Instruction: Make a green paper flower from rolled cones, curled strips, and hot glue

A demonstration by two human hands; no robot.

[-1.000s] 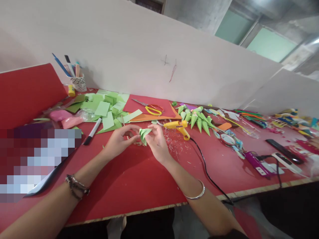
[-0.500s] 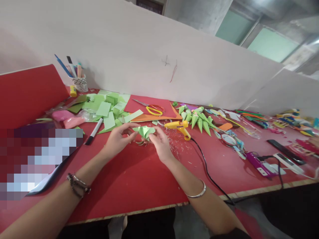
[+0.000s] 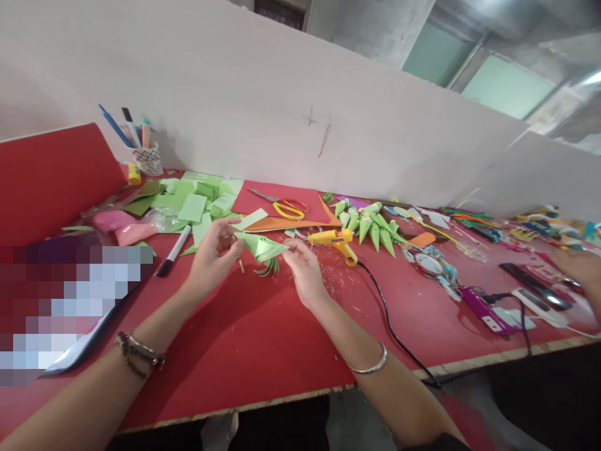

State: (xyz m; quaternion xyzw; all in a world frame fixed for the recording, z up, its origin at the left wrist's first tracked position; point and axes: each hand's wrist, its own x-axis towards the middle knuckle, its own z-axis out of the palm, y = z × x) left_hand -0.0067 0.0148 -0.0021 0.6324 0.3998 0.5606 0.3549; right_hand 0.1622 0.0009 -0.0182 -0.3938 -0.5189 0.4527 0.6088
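Note:
A light green folded paper piece [image 3: 261,247] is held above the table between my two hands. My left hand [image 3: 211,260] is closed at its left corner, thumb below and forefinger above. With thumb and fingertips, my right hand [image 3: 306,270] pinches the pointed right end. Just beneath the paper are curled green strips [image 3: 268,268]; whether they are joined to it I cannot tell. A yellow glue gun [image 3: 332,238] lies to the right of my right hand, its black cord running to the table's front edge.
Green paper pieces [image 3: 191,208], a marker [image 3: 173,250] and scissors [image 3: 288,208] lie behind my hands. Pointed green paper shapes [image 3: 370,225] are piled beyond the glue gun. A purple power strip [image 3: 488,311] sits at right. Another person's hand [image 3: 577,266] reaches in from the right edge.
My left hand has shifted slightly left, and the green paper looks more stretched out between my hands. The curled strips beneath show more. Another person's hand is more visible at the right.

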